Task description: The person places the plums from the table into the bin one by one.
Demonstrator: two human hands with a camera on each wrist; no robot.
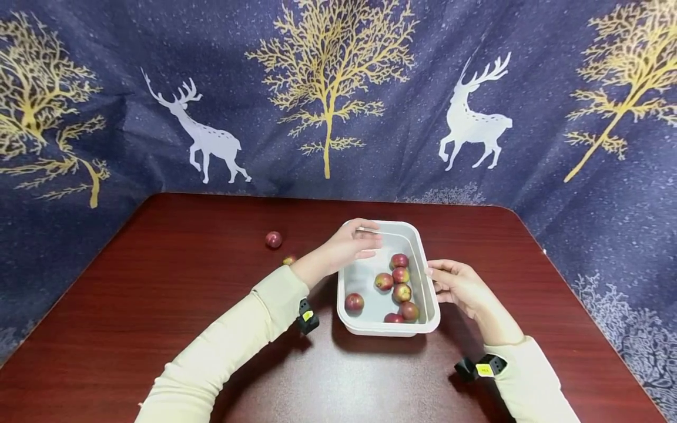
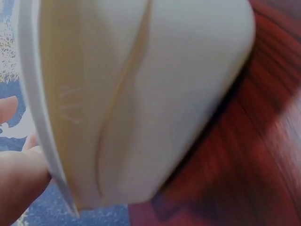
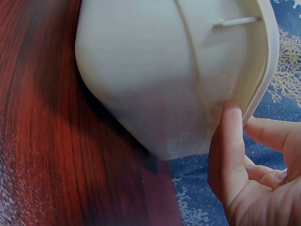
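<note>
A white plastic tub (image 1: 418,244) stands on the dark red table (image 1: 174,305) with several small red fruits (image 1: 400,276) in it. My left hand (image 1: 351,244) reaches over the tub's far left corner. In the left wrist view its thumb (image 2: 19,174) lies against the rim of the tub (image 2: 141,94), with the fingers past the rim. My right hand (image 1: 449,283) holds the tub's right rim. In the right wrist view its thumb (image 3: 230,141) presses the wall of the tub (image 3: 150,70) just under the rim, while the fingers curl above.
One loose red fruit (image 1: 273,239) lies on the table left of the tub. A second fruit (image 1: 289,259) is half hidden behind my left wrist. A blue cloth with deer and golden trees (image 1: 328,100) hangs close behind the table.
</note>
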